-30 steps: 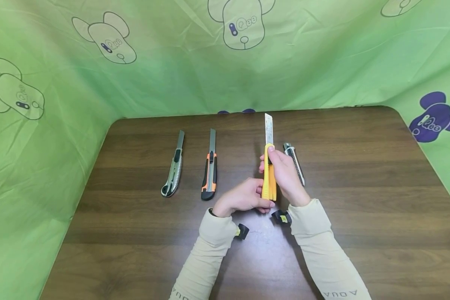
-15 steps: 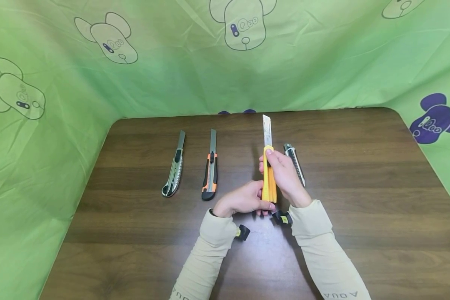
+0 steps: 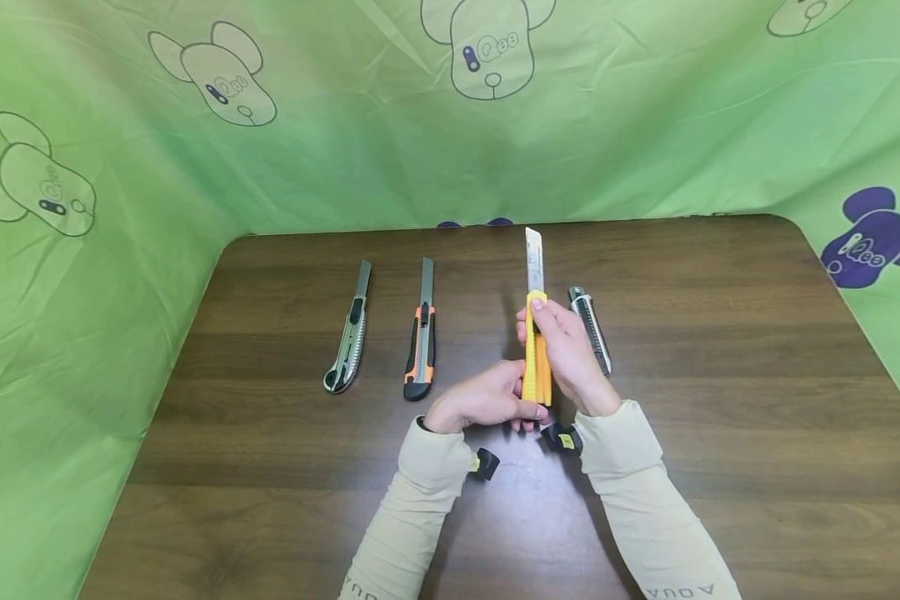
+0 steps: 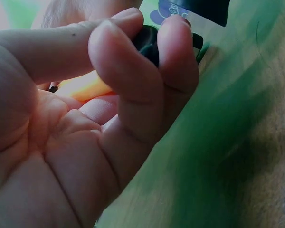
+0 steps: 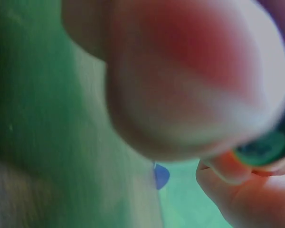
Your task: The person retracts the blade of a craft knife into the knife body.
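R. hand (image 3: 570, 346) had the yellow knife (image 3: 532, 367), thumb flat on the front of the handle just below the blade (image 3: 535, 262), fingertips showing past the far edge; grip narrow, wrapped round the upper part. Blade was out and pointed away from the person, clear of all fingers. L. hand (image 3: 487, 396) was at the handle's near end: thumb across the bottom, fingers curled in behind. L. wrist cam: a dark piece (image 4: 147, 45) sat btwn thumb & fingertips, w/ yellow handle behind; couldn't tell if it was attached. R. wrist cam mostly blurred finger.

Silver-black knife (image 3: 591, 333) lay on the table (image 3: 270, 458) just beside r. hand, to its right, partly covered by it. Orange-black knife (image 3: 420, 350) & silver knife (image 3: 347, 346) lay on the l. side, approx. parallel, blades out, no finger contact. Green cloth (image 3: 345, 150) w/ cartoon heads hung behind.
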{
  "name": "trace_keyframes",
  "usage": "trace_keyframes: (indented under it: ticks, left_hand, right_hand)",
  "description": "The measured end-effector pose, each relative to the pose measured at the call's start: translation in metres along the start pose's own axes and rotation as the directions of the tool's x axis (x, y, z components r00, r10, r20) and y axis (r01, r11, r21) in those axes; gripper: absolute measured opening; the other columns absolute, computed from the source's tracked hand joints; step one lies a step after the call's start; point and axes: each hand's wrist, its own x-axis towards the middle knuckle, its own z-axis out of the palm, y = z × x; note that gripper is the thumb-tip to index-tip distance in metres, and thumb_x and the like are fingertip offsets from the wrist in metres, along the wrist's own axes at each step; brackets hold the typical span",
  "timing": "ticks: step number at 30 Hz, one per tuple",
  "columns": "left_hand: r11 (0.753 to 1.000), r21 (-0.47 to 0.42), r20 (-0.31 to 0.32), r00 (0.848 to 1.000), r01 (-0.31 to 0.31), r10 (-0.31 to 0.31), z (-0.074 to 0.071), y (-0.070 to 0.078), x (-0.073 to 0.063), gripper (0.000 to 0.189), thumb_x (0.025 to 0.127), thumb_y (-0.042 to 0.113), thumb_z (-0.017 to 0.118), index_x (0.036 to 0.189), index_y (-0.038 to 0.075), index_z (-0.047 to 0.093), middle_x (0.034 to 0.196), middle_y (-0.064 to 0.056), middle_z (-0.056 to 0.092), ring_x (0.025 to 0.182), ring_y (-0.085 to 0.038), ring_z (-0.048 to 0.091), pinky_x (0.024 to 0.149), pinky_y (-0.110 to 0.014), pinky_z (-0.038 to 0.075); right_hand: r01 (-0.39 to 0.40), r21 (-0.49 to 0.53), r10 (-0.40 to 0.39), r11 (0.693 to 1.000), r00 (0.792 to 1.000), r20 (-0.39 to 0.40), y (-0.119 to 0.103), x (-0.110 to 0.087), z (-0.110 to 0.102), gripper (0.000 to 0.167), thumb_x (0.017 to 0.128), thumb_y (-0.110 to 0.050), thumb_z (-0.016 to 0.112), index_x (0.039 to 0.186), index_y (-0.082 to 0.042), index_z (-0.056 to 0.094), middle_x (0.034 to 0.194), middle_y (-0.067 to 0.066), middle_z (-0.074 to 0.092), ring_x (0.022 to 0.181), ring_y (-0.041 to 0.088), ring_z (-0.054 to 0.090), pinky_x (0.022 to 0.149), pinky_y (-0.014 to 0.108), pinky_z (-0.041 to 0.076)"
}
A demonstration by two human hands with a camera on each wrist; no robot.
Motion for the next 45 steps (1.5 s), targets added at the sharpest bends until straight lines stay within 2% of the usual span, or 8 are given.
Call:
trace_keyframes:
  ticks: [5,10,17,26,33,36,40,45]
  left_hand:
    - [1.0,-0.012,0.001,1.0,-0.012,0.012,-0.0006,-0.0009,-0.0006,0.02,0.088,-0.007,0.061,0.106,-0.004,0.051,0.08,-0.021,0.068,0.056,-0.013,0.059,0.051,-0.022,0.049]
    - [0.999,-0.024,0.013,1.0,-0.025,0.025,-0.0007,-0.0008,-0.0007,0.022,0.088,-0.007,0.061,0.107,-0.004,0.051,0.079,-0.02,0.067,0.057,-0.011,0.059,0.052,-0.021,0.049]
    - [0.999,0.014,0.056,0.997,-0.052,0.051,-0.0014,0.0002,-0.0022,0.021,0.09,-0.005,0.06,0.109,-0.009,0.055,0.085,-0.028,0.068,0.059,-0.013,0.061,0.054,-0.025,0.053]
    - [0.998,0.015,0.058,0.997,-0.056,0.055,-0.0028,0.0019,-0.0036,0.022,0.09,-0.005,0.06,0.111,-0.007,0.052,0.089,-0.032,0.067,0.058,-0.015,0.059,0.055,-0.032,0.054]
    - [0.998,0.025,0.019,0.999,-0.051,0.05,-0.0017,0.0012,0.0001,0.013,0.09,-0.002,0.061,0.1,-0.011,0.062,0.085,-0.031,0.067,0.057,-0.012,0.059,0.054,-0.025,0.05]
    - [0.998,0.039,-0.002,0.999,-0.043,0.043,-0.0015,0.0002,0.001,0.014,0.09,-0.001,0.062,0.102,-0.009,0.061,0.085,-0.028,0.068,0.057,-0.01,0.059,0.055,-0.024,0.051]
    - [0.999,0.039,-0.011,0.999,-0.034,0.034,-0.0012,0.0,0.0012,0.013,0.09,-0.001,0.063,0.101,-0.009,0.061,0.081,-0.024,0.069,0.056,-0.01,0.058,0.054,-0.024,0.05]
    - [0.999,0.035,0.0,1.0,-0.031,0.031,-0.0003,0.0005,0.0015,0.012,0.09,-0.001,0.063,0.099,-0.008,0.063,0.08,-0.022,0.069,0.058,-0.012,0.058,0.053,-0.022,0.049]
  right_hand:
    - [0.002,0.09,0.0,0.996,1.0,-0.014,0.0007,0.0001,0.0051,0.027,0.104,-0.021,0.04,0.096,-0.001,0.055,0.071,-0.005,0.054,0.067,0.007,0.05,0.061,0.018,0.044]
    - [0.009,0.158,-0.009,0.987,1.0,0.002,0.0,-0.0009,0.008,0.026,0.105,-0.02,0.037,0.097,-0.001,0.052,0.07,-0.003,0.051,0.063,0.009,0.049,0.06,0.02,0.046]
    - [-0.03,0.29,0.014,0.957,0.998,0.057,-0.0014,-0.003,0.0094,0.02,0.105,-0.019,0.033,0.099,-0.005,0.046,0.071,-0.002,0.046,0.055,0.007,0.043,0.046,0.015,0.04]
    - [-0.014,0.343,-0.014,0.939,0.997,0.081,0.0004,-0.0026,0.0077,0.017,0.105,-0.015,0.032,0.103,-0.006,0.046,0.075,-0.001,0.044,0.058,0.008,0.042,0.048,0.014,0.038]
    - [-0.157,0.338,0.138,0.928,0.987,0.079,-0.0009,-0.0006,0.0021,0.022,0.105,-0.026,0.035,0.107,-0.009,0.049,0.068,-0.003,0.049,0.053,0.01,0.046,0.049,0.019,0.043]
    - [-0.183,0.337,0.177,0.924,0.983,0.051,-0.001,0.0007,0.0034,0.027,0.105,-0.033,0.036,0.104,-0.01,0.049,0.065,-0.004,0.047,0.051,0.01,0.044,0.048,0.019,0.041]
    - [-0.167,0.334,0.171,0.928,0.985,0.017,-0.0006,0.0005,0.007,0.031,0.104,-0.038,0.036,0.099,-0.01,0.047,0.062,-0.006,0.043,0.048,0.008,0.039,0.044,0.019,0.036]
    - [-0.12,0.36,0.127,0.925,0.992,0.003,-0.001,-0.0016,0.0077,0.027,0.105,-0.034,0.036,0.098,-0.01,0.044,0.063,-0.005,0.04,0.045,0.006,0.036,0.04,0.017,0.033]
